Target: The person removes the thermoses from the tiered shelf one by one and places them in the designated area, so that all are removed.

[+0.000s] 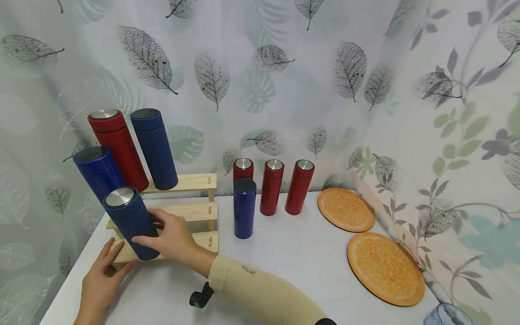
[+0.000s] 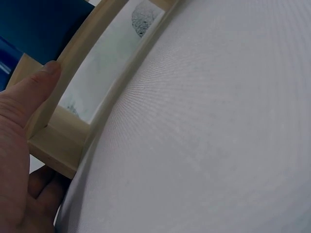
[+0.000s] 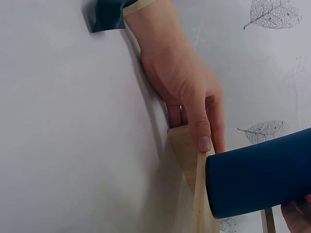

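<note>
A three-step wooden rack (image 1: 205, 241) stands at the left of the table. My left hand (image 1: 101, 280) grips the left end of its lowest step, thumb on top in the left wrist view. On that step, at the left end, a dark blue thermos bottle (image 1: 132, 223) with a silver lid leans slightly in the head view. My right hand (image 1: 174, 234) holds this bottle from the right, thumb in front and fingers partly hidden behind. A glossy blue thermos (image 1: 99, 171) is on the middle step. The top step carries a red thermos (image 1: 119, 149) and a matte blue thermos (image 1: 154, 149).
Right of the rack stand a blue thermos (image 1: 244, 210) and three red ones, including a middle red thermos (image 1: 271, 189). Two round orange mats, a far mat (image 1: 345, 209) and a near mat (image 1: 386, 268), lie by the right wall. A glass (image 1: 447, 316) shows at the bottom right.
</note>
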{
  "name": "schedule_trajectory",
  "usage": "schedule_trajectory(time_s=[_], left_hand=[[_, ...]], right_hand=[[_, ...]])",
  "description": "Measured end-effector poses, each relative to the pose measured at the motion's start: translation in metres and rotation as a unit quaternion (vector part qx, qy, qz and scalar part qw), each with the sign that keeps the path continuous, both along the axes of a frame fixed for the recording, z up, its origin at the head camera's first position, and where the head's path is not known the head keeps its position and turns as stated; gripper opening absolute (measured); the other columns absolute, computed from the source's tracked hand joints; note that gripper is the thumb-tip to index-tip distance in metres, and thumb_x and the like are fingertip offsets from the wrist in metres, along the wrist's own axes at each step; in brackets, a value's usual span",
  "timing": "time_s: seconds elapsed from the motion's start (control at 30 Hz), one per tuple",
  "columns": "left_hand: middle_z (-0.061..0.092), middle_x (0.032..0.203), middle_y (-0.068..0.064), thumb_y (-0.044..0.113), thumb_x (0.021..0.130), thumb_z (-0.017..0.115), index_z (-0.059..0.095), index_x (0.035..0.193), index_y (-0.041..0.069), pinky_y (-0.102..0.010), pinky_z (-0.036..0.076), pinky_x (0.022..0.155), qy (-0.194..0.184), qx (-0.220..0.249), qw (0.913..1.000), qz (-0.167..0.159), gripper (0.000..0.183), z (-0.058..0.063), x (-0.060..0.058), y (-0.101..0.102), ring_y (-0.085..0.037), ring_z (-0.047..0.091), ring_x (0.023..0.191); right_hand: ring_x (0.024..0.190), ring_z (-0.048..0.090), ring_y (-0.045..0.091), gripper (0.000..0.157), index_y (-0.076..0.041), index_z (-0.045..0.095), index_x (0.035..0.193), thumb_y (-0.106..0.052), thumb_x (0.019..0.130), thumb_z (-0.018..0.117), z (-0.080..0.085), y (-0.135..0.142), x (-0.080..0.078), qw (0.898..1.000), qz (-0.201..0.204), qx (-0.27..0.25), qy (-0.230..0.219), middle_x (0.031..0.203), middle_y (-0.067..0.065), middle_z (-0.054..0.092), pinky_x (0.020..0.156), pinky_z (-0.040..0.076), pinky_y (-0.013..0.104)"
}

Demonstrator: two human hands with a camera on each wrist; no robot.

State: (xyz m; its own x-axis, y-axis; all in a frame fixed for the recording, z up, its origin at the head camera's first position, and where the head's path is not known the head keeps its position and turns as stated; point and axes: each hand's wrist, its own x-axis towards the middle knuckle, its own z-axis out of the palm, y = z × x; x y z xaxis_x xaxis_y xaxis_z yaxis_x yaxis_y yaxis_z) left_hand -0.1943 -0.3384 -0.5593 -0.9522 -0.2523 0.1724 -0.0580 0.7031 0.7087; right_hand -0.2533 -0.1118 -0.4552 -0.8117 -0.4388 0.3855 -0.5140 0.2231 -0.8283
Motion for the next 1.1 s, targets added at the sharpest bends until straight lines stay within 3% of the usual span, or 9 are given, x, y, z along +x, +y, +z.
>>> schedule_trajectory(time_s=[0.13, 0.2, 0.37, 0.47, 0.53, 0.6, 1.1], left_hand=[[0.02, 0.179, -0.015, 0.043, 0.103, 0.078, 0.044, 0.166, 0.008, -0.063, 0.042, 0.111, 0.001, -0.001, 1.0, 0.001, 0.079, -0.001, 0.0, 0.0, -0.057, 0.039, 0.149], [0.021, 0.179, -0.014, 0.042, 0.103, 0.078, 0.045, 0.166, 0.009, -0.052, 0.04, 0.116, 0.002, -0.004, 1.0, 0.0, 0.078, -0.001, 0.0, 0.0, -0.056, 0.04, 0.149], [0.022, 0.179, -0.014, 0.042, 0.103, 0.078, 0.045, 0.166, 0.009, -0.044, 0.037, 0.119, 0.008, -0.006, 0.9999, -0.003, 0.078, -0.002, 0.001, -0.001, -0.055, 0.04, 0.15], [0.023, 0.178, -0.015, 0.042, 0.102, 0.079, 0.046, 0.165, 0.008, -0.02, 0.034, 0.119, 0.017, -0.002, 0.9998, -0.006, 0.079, -0.003, 0.002, -0.001, -0.055, 0.04, 0.149], [0.024, 0.178, -0.015, 0.042, 0.102, 0.08, 0.047, 0.165, 0.008, -0.001, 0.024, 0.109, 0.027, 0.002, 0.9996, -0.008, 0.079, -0.003, 0.003, -0.001, -0.055, 0.04, 0.149], [0.025, 0.177, -0.016, 0.04, 0.101, 0.081, 0.047, 0.164, 0.007, 0.008, 0.016, 0.095, 0.039, 0.006, 0.9992, -0.012, 0.078, -0.003, 0.003, -0.002, -0.056, 0.039, 0.149], [0.028, 0.176, -0.016, 0.033, 0.1, 0.084, 0.051, 0.162, 0.005, 0.009, 0.017, 0.095, 0.064, 0.014, 0.9977, -0.018, 0.076, -0.006, 0.003, -0.002, -0.054, 0.038, 0.151]], right_hand=[[0.12, 0.066, -0.003, 0.063, -0.019, 0.062, 0.152, -0.029, 0.095, 0.089, -0.002, 0.004, 0.001, 1.0, 0.002, -0.015, 0.009, 0.142, -0.013, 0.067, 0.098, 0.055, 0.016], [0.119, 0.066, -0.004, 0.062, -0.019, 0.063, 0.151, -0.028, 0.095, 0.089, -0.003, 0.006, 0.002, 1.0, 0.002, -0.021, 0.014, 0.141, -0.013, 0.068, 0.097, 0.055, 0.016], [0.116, 0.067, -0.004, 0.061, -0.019, 0.064, 0.15, -0.027, 0.095, 0.089, -0.003, 0.013, 0.003, 0.999, 0.009, -0.031, 0.021, 0.139, -0.013, 0.07, 0.097, 0.056, 0.017], [0.117, 0.067, -0.004, 0.061, -0.019, 0.064, 0.15, -0.027, 0.095, 0.089, -0.003, 0.019, 0.003, 0.999, 0.013, -0.037, 0.021, 0.137, -0.012, 0.07, 0.098, 0.056, 0.018], [0.117, 0.067, -0.004, 0.061, -0.018, 0.064, 0.149, -0.027, 0.095, 0.089, -0.002, 0.023, 0.002, 0.999, 0.014, -0.042, 0.021, 0.136, -0.011, 0.071, 0.099, 0.056, 0.019], [0.117, 0.067, -0.003, 0.06, -0.018, 0.064, 0.149, -0.026, 0.095, 0.089, -0.002, 0.027, 0.002, 0.999, 0.016, -0.044, 0.02, 0.135, -0.011, 0.072, 0.1, 0.056, 0.021], [0.117, 0.068, 0.0, 0.061, -0.017, 0.065, 0.148, -0.022, 0.093, 0.091, 0.0, 0.058, 0.002, 0.999, 0.015, -0.049, 0.01, 0.133, -0.008, 0.073, 0.101, 0.057, 0.023]])
